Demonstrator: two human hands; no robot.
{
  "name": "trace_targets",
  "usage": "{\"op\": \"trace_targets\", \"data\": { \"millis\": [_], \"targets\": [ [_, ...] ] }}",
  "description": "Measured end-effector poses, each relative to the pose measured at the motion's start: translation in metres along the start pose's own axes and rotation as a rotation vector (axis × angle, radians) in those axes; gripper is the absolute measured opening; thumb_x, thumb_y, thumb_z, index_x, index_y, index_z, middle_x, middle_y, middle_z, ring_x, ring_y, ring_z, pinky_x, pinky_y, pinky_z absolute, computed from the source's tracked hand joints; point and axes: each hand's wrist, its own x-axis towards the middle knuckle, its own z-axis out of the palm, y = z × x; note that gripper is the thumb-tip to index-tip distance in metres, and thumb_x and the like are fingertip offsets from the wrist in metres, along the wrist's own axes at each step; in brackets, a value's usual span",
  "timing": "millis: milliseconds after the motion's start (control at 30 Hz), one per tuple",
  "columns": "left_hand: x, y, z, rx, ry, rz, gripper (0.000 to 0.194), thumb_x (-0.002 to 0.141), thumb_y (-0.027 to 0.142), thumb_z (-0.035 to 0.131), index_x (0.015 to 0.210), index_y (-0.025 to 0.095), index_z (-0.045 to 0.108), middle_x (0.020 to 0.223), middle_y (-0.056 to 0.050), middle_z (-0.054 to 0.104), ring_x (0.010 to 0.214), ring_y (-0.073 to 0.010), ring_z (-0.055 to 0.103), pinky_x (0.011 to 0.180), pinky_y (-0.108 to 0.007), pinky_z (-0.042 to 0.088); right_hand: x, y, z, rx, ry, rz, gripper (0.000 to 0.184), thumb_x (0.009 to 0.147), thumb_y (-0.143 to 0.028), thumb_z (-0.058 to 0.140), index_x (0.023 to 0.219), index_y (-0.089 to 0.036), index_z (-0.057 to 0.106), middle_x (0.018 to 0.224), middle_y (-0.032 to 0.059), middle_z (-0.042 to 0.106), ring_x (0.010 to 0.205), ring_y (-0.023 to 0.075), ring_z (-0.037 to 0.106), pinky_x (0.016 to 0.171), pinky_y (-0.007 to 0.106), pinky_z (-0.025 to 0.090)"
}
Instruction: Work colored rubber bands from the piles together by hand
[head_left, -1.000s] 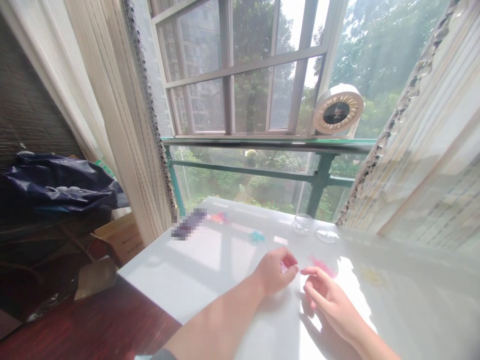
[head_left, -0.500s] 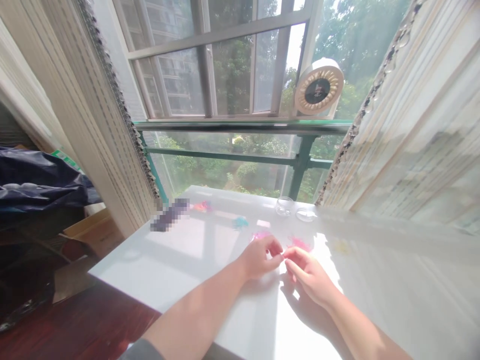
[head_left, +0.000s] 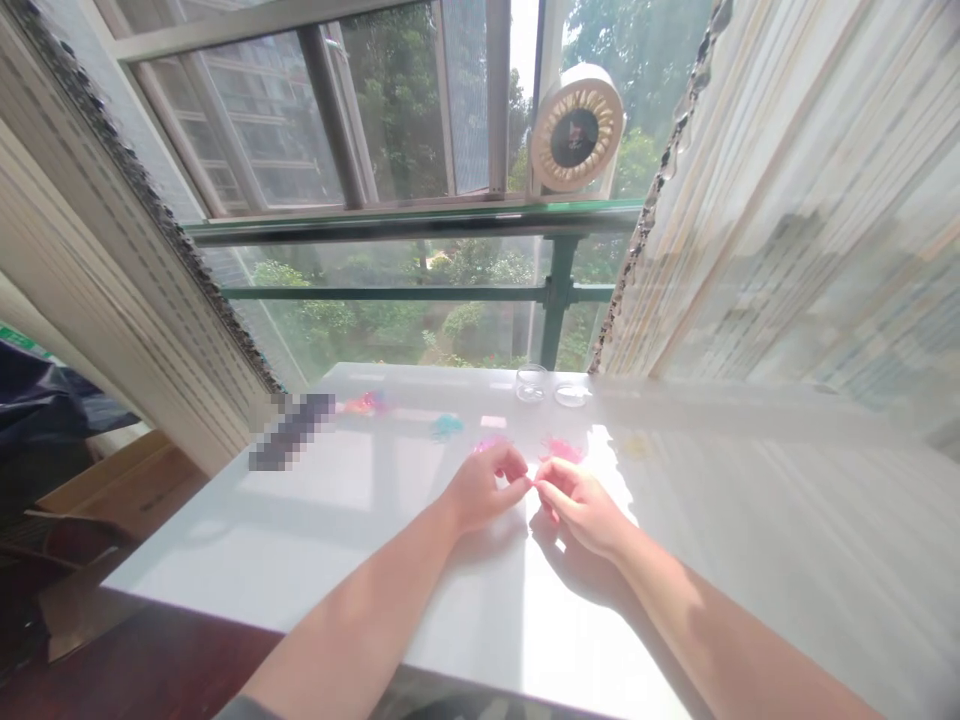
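My left hand (head_left: 487, 484) and my right hand (head_left: 579, 502) meet fingertip to fingertip above the white table. Both are closed in a pinch, and what they hold, if anything, is too small to make out; a faint pink tint shows between the tips. Just beyond the right hand lies a pink pile of thin, stringy pieces (head_left: 562, 450). A purple-pink pile (head_left: 493, 444) is partly hidden behind the left hand. Farther off are a teal pile (head_left: 448, 426) and a mixed orange and pink pile (head_left: 367, 403). A pale yellow pile (head_left: 636, 446) lies to the right.
A clear round container (head_left: 531, 384) and a clear shallow dish or lid (head_left: 571, 396) stand at the back of the white table (head_left: 315, 540). A dark pixelated object (head_left: 292, 432) lies at the left edge. Beyond are a round fan (head_left: 577, 132), a green railing and curtains. Cardboard boxes (head_left: 105, 500) sit at left.
The view has shifted, so the table and window appear farther left and slightly higher. My hands stay pinched together, their fingertips a little closer.
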Motion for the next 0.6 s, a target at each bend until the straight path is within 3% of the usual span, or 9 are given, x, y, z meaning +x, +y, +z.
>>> {"op": "trace_targets", "data": {
  "millis": [167, 367, 600],
  "targets": [
    [0.0001, 0.0009, -0.0003, -0.005, -0.013, -0.005, 0.006, 0.076, 0.024, 0.054, 0.077, 0.018, 0.055, 0.075, 0.001, 0.062, 0.070, -0.0118, 0.058, 0.070, -0.026, 0.045, -0.0013, 0.0003, -0.0016, -0.006, -0.007, 0.000, 0.026, 0.080, -0.041, 0.054, 0.094, -0.020, 0.050, 0.072, -0.0012, 0.057, 0.048, 0.0099, 0.055, 0.045, 0.023, 0.047],
    [0.0003, -0.0004, 0.0004, -0.001, -0.012, -0.006, 0.006, 0.076, 0.025, 0.055, 0.077, 0.018, 0.055, 0.076, 0.000, 0.062, 0.070, -0.0123, 0.057, 0.070, -0.027, 0.045, -0.0027, -0.0017, -0.0016, -0.015, 0.025, -0.005, 0.020, 0.081, -0.040, 0.051, 0.082, -0.020, 0.052, 0.071, -0.0013, 0.056, 0.051, 0.0114, 0.060, 0.047, 0.023, 0.048],
    [0.0014, -0.0043, 0.0018, -0.007, -0.005, -0.010, 0.008, 0.075, 0.026, 0.056, 0.076, 0.018, 0.056, 0.074, -0.001, 0.063, 0.071, -0.0126, 0.058, 0.070, -0.026, 0.045, -0.0021, -0.0031, -0.0032, -0.078, 0.048, -0.015, 0.020, 0.080, -0.039, 0.052, 0.076, -0.019, 0.052, 0.064, -0.0026, 0.054, 0.050, 0.0103, 0.055, 0.047, 0.023, 0.045]
  ]
}}
